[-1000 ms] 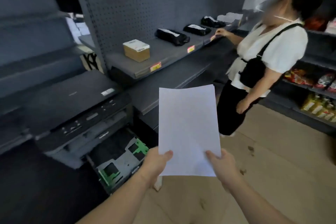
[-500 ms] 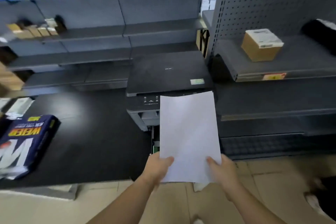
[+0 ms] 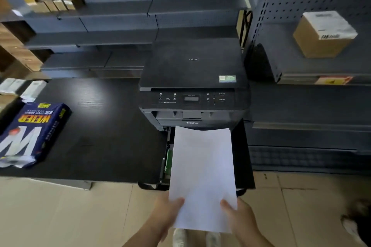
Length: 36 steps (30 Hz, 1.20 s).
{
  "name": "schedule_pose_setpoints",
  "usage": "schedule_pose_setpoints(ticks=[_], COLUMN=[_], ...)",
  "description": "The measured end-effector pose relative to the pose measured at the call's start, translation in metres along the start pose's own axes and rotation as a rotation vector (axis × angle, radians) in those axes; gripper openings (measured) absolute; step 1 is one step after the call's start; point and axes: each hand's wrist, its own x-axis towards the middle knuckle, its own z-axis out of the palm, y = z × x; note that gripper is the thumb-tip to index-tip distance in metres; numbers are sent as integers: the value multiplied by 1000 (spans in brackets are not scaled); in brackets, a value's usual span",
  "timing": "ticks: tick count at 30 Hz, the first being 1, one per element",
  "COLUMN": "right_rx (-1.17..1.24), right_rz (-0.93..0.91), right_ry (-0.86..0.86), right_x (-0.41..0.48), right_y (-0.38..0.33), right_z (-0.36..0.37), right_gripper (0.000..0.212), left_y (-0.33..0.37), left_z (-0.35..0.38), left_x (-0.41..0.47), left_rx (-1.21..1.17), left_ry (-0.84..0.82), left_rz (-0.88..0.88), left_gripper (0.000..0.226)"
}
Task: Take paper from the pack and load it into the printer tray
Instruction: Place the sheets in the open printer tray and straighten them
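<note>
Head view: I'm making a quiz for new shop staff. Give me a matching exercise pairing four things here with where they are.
Things:
1. paper stack
2. paper pack
3. cardboard box
4. printer tray

Places:
A. on the right-hand shelf
B. pulled out below the printer
C. held in the left hand and right hand
D. on the black table, left of the printer

Pairs: 1-C, 2-D, 3-A, 4-B

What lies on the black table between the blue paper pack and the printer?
Nothing: in the head view, bare black table separates the paper pack from the printer.
</note>
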Motion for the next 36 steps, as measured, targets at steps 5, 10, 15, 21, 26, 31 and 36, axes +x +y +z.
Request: schedule_pose_setpoints(ticks=[5, 10, 15, 21, 26, 31, 36], right_rx=[-40, 22, 55, 30, 11, 8, -4], right_rz=[84, 118, 125, 125, 128, 105, 93], right_ry=[-19, -66, -80, -76, -60, -55, -32], right_x=[11, 28, 52, 80, 101, 120, 135], right_y=[-4, -22, -37, -52, -58, -70, -74], right_z=[6, 17, 28, 34, 37, 39, 47], right_gripper=[12, 20, 26, 29, 33, 33, 37], left_y=[-3, 9, 25, 44, 53, 59, 61], left_z=[-1, -13, -22, -24, -18, -14, -9], left_x=[18, 45, 73, 97, 116, 134, 148], left_rx=[32, 53, 50, 31, 5, -25, 8], left_ry=[20, 17, 20, -23, -30, -35, 11], left_rz=[-16, 6, 8, -8, -8, -8, 6], left_gripper=[29, 29, 28, 26, 28, 29, 32])
